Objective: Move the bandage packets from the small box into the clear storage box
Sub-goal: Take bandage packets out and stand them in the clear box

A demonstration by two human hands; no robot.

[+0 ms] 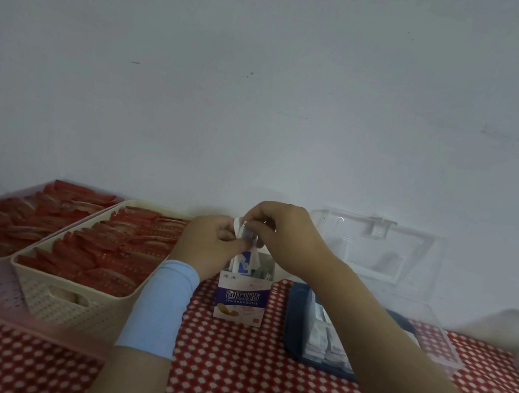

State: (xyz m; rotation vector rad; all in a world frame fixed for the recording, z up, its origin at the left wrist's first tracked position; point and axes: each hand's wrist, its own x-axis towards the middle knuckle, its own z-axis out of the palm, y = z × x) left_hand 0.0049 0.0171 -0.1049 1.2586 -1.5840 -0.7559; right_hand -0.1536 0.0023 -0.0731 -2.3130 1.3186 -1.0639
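Risk is judged to lie mainly in the pinch above the small box [242, 298], where a few bandage packets [247, 233] are held between the left hand [210, 246] and the right hand [283, 233], both closed narrowly on the white-and-blue wrappers just over the box's open top. Because the packets are thin and slick, and are gripped only at the fingertips, one could be let slip and dropped onto the red-and-white patterned surface [224, 376] or back into the box. The small box stands upright and is held by neither hand, so it could be tipped if the packets still inside are dragged against its flaps. More packets are seen standing in its mouth, so the task is judged only partly done. The clear storage box [438, 341] sits just to the right with its lid [378, 247] raised against the wall, and some packets already lie in it; the lid could be knocked shut by a careless reach. On the small box, large Chinese characters and the word "CHUANGKOUTIE" can be read on a purple band; smaller print cannot be made out. Two baskets [74, 300] of red packets at the left carry no legible writing.
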